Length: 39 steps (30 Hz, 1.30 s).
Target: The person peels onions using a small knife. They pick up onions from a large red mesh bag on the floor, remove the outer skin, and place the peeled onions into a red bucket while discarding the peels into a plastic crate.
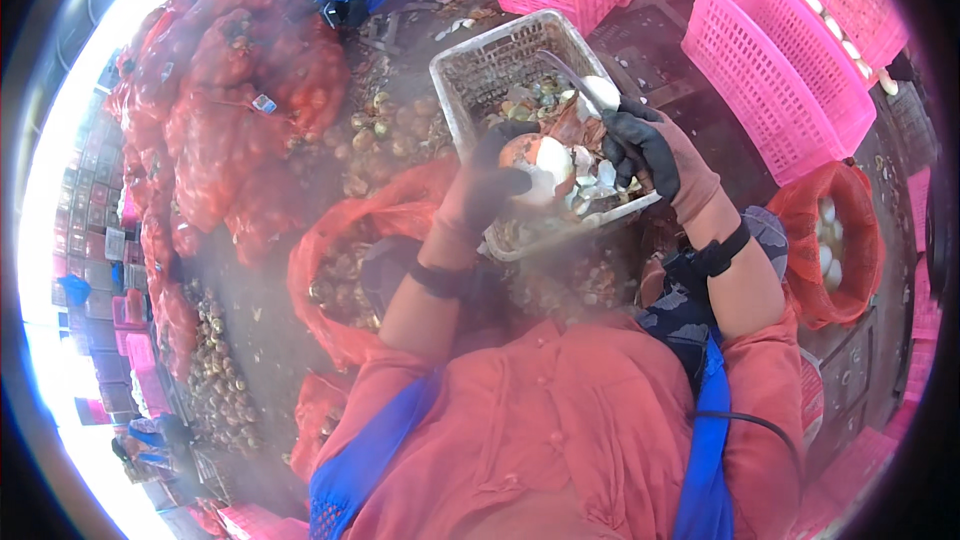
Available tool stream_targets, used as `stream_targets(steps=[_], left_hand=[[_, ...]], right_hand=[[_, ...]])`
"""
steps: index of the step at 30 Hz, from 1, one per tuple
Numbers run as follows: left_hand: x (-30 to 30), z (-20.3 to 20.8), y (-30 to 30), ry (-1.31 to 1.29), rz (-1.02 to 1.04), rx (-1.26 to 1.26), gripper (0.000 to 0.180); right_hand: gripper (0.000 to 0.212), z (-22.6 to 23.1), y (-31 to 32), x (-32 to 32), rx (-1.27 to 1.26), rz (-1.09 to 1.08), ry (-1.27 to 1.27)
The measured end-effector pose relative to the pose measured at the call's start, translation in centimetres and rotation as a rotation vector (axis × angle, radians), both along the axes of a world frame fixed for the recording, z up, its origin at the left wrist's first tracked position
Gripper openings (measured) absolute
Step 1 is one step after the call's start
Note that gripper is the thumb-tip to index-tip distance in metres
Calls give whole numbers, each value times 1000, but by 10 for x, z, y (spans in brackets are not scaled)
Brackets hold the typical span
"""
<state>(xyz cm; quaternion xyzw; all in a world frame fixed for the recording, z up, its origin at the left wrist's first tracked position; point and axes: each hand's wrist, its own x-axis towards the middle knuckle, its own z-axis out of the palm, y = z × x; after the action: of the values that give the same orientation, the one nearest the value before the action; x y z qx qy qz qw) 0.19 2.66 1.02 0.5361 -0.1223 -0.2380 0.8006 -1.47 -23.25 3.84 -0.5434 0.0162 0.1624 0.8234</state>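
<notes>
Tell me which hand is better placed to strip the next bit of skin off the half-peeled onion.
Right, probably. The right gloved hand holds a metal blade just above the half-peeled onion, free to cut. The left gloved hand is wrapped around that onion over the grey plastic basket, so it is occupied steadying it.

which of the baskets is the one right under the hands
The grey plastic mesh basket full of onion skins, directly beneath both gloved hands; the pink plastic crates stand farther off at the upper right.

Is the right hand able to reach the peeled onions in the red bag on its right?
Probably yes. The right hand holds a knife, but the red bag stands open beside that arm, nothing between.
</notes>
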Motion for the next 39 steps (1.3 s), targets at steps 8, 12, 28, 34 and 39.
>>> stream_targets(steps=[8, 12, 28, 34, 39], left_hand=[[2, -5, 1, -178, 95, -42, 77], [20, -22, 9, -296, 204, -3, 77], [25, -21, -9, -441, 363, 152, 64], [4, -5, -25, -246, 337, 46, 62], [12, -18, -20, -188, 313, -95, 59]], right_hand=[[19, -48, -3, 16, 126, -53, 142], [19, -45, 15, 10, -13, -33, 47], [64, -5, 65, -30, -1292, -154, -706], [78, 2, 62, -31, -1569, -203, -753], [42, -7, 48, -16, -459, -208, -519]])
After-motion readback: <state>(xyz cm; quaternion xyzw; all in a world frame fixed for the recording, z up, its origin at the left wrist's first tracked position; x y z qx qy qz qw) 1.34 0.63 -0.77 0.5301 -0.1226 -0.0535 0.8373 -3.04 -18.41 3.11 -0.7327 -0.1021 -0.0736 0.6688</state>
